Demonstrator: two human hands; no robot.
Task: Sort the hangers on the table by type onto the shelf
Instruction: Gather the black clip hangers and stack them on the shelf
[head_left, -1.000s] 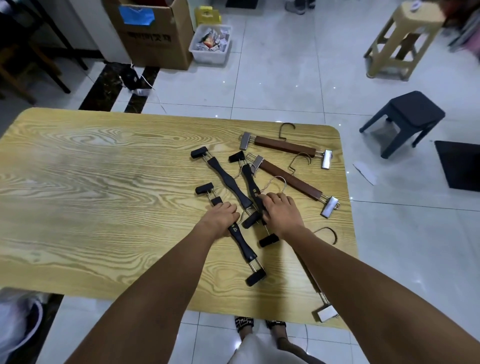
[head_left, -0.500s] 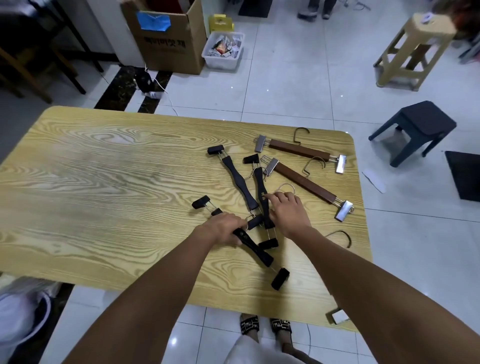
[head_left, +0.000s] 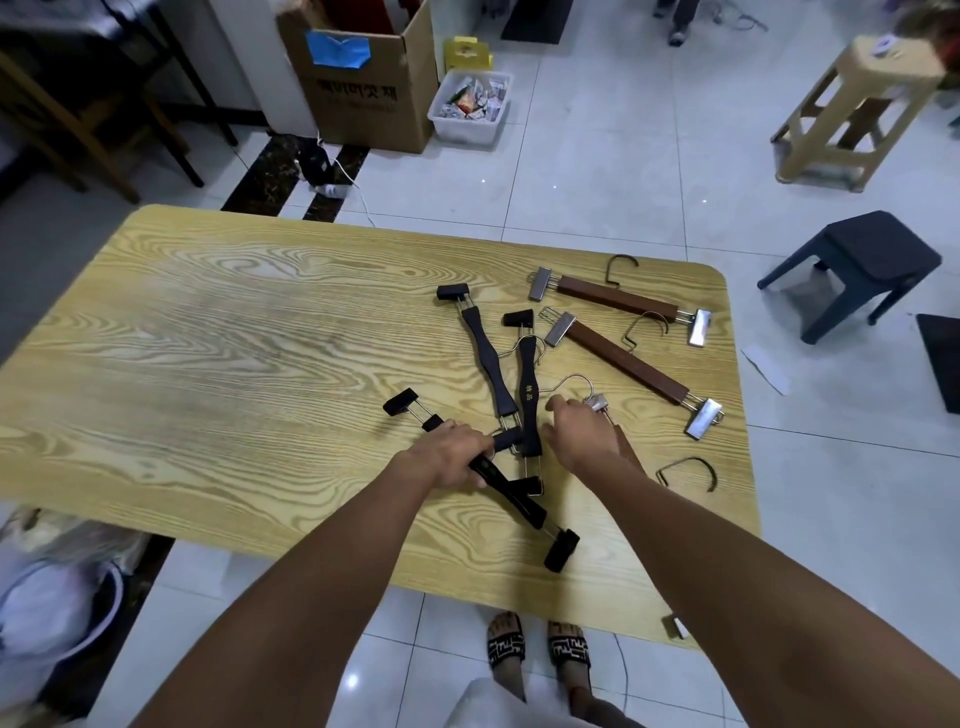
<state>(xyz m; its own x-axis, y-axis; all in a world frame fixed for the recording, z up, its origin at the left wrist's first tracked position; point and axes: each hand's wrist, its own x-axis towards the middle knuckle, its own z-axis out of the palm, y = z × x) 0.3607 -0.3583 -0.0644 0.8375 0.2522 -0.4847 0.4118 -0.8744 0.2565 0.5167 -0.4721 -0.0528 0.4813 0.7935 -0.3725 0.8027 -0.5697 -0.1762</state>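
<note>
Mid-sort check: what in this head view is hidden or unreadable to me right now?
- Shelf: outside the head view entirely.
- Third brown hanger: bar mostly under the right forearm.
- Nearest black hanger: middle covered by the left hand gripping it.
- Right hand: fingers seen from behind; whether they pinch anything is unclear.
- Gold print on the middle black hanger: too small to read.
</note>
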